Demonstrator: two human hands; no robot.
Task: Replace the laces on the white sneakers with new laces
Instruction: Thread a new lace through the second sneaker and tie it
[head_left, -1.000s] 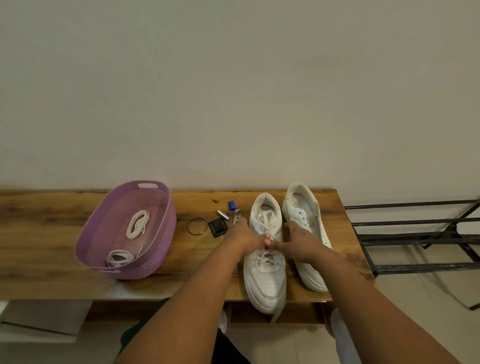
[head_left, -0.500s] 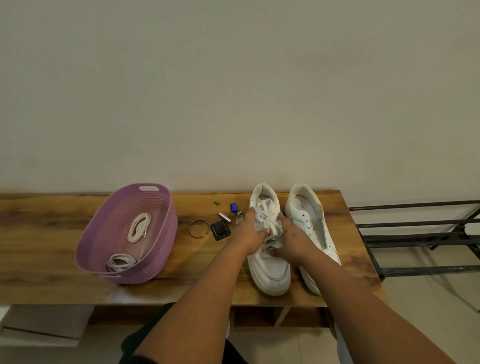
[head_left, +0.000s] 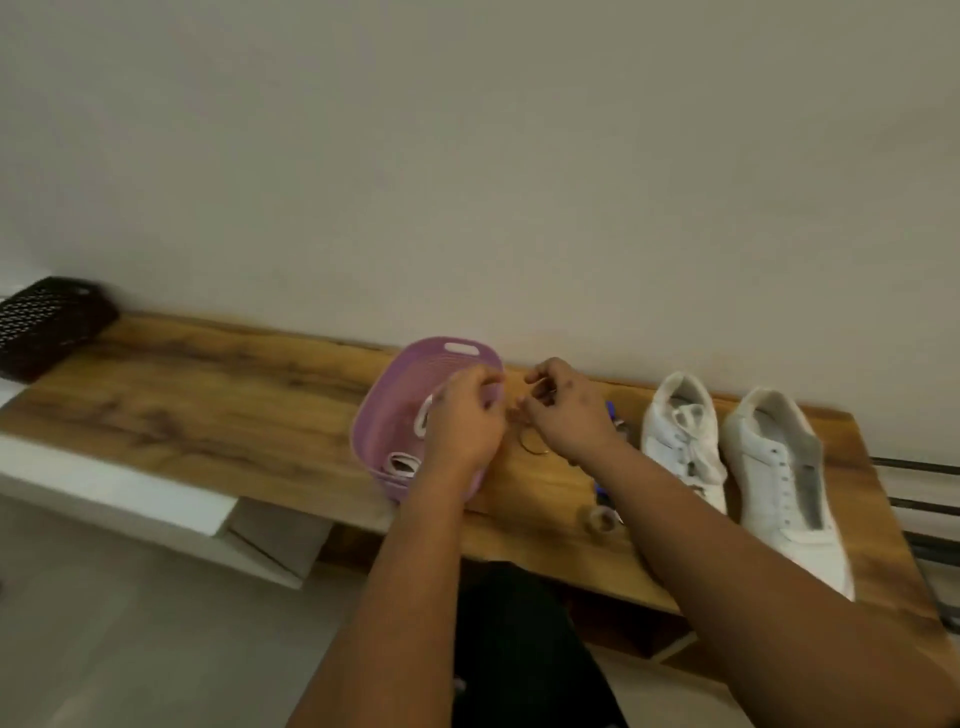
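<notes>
Two white sneakers stand on the wooden bench (head_left: 208, 415) at the right. The left sneaker (head_left: 680, 441) has loose laces over its tongue; the right sneaker (head_left: 779, 483) shows bare eyelets. A purple basket (head_left: 374, 421) holds coiled white laces (head_left: 402, 462). My left hand (head_left: 465, 421) hovers over the basket's right side with its fingers curled. My right hand (head_left: 563, 410) is just right of it, also curled. A thin pale lace seems pinched between them, but blur hides the detail.
A metal ring (head_left: 535, 448) lies under my right hand. A small blue item (head_left: 611, 408) and a roll (head_left: 600, 517) sit between the basket and the sneakers. A black mesh basket (head_left: 47, 322) stands at the far left. A dark metal rack (head_left: 924, 499) adjoins the bench's right end.
Both hands left the left sneaker's laces and moved left to the purple basket. The view swung left and tilted, bringing the black basket into sight.
</notes>
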